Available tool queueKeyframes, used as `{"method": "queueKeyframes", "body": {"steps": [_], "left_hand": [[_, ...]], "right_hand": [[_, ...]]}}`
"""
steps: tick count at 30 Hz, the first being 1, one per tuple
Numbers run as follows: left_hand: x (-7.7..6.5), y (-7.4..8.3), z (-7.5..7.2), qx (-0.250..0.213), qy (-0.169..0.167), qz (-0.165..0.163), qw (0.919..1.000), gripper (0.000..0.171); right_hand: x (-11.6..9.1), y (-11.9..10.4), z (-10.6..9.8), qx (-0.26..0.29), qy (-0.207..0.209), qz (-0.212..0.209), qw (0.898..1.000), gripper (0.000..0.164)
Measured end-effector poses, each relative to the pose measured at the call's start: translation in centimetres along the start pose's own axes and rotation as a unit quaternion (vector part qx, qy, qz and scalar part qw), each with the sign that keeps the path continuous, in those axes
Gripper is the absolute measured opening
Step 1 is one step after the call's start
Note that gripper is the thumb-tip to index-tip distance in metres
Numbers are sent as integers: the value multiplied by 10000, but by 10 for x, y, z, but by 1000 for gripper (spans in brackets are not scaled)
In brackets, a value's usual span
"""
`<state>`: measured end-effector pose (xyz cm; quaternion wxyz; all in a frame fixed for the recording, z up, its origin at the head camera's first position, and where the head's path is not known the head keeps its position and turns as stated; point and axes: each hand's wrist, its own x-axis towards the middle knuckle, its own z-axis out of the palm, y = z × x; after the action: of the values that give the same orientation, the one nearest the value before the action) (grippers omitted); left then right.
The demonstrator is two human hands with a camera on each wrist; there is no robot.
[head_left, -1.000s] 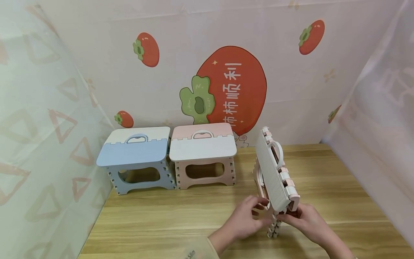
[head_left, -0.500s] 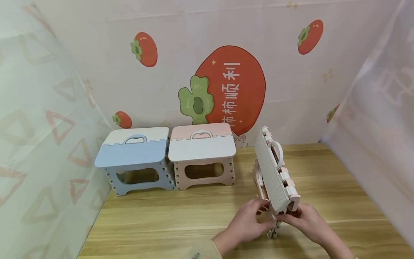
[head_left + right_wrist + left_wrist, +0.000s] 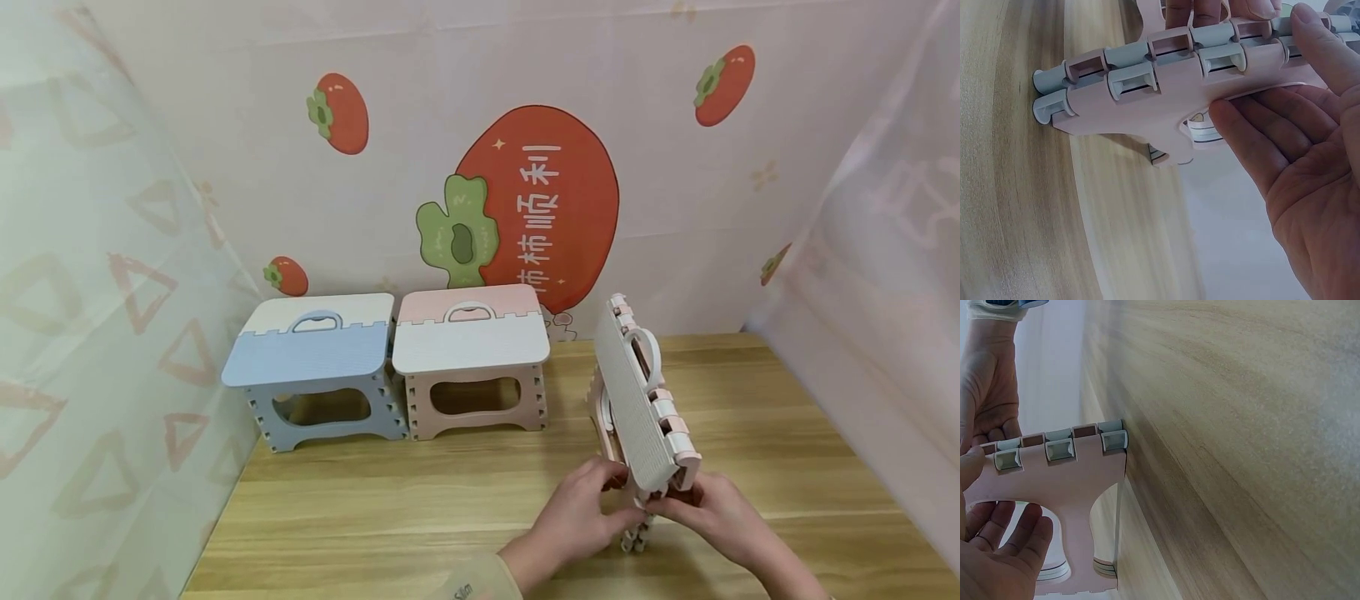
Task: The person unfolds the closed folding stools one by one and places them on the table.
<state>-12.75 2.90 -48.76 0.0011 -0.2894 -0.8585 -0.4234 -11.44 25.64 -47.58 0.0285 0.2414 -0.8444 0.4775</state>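
A pink and white folding stool (image 3: 637, 408) stands on edge in the head view, folded nearly flat, its carrying handle (image 3: 647, 358) at the upper right. My left hand (image 3: 576, 512) grips the near end of its left leg panel. In the left wrist view those fingers (image 3: 1025, 540) reach into the cut-out of the pink panel (image 3: 1066, 478), thumb at the hinged edge. From the other side my right hand (image 3: 726, 517) holds the opposite panel, fingers beneath it and thumb (image 3: 1322, 44) on the hinge row in the right wrist view. The top hides some fingertips.
Two unfolded stools stand side by side against the back wall (image 3: 660, 208): a blue and white one (image 3: 307, 358) at left, a pink and white one (image 3: 471, 346) beside it. Printed sheets line the wood-grain table (image 3: 360, 508) at the back and both sides.
My left hand has moved slightly right and settled onto the stool's leg panel, thumb now at its near edge. The right hand keeps its hold; the stool has barely shifted.
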Motion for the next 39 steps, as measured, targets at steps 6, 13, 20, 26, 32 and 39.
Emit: {"method": "queueKeyframes", "body": {"steps": [6, 13, 20, 26, 32, 39], "left_hand": [[-1, 1, 1, 131, 76, 156, 9998, 41], [0, 1, 0, 317, 147, 402, 9986, 38], [1, 0, 0, 385, 127, 444, 9982, 39], [0, 0, -2, 427, 49, 419, 9982, 36], [-1, -2, -5, 526, -22, 401, 9978, 36], [-3, -4, -7, 622, -14, 495, 9968, 37]], "right_hand": [[-1, 1, -2, 32, -84, -112, 9999, 24], [-2, 1, -3, 32, -123, -50, 9999, 24], [-2, 1, -4, 14, -164, -34, 9999, 23], [-2, 0, -6, -59, -162, -75, 9998, 21], [-3, 1, -6, 12, -192, 1, 9998, 21], [-2, 1, -6, -154, -117, -83, 9998, 20]]}}
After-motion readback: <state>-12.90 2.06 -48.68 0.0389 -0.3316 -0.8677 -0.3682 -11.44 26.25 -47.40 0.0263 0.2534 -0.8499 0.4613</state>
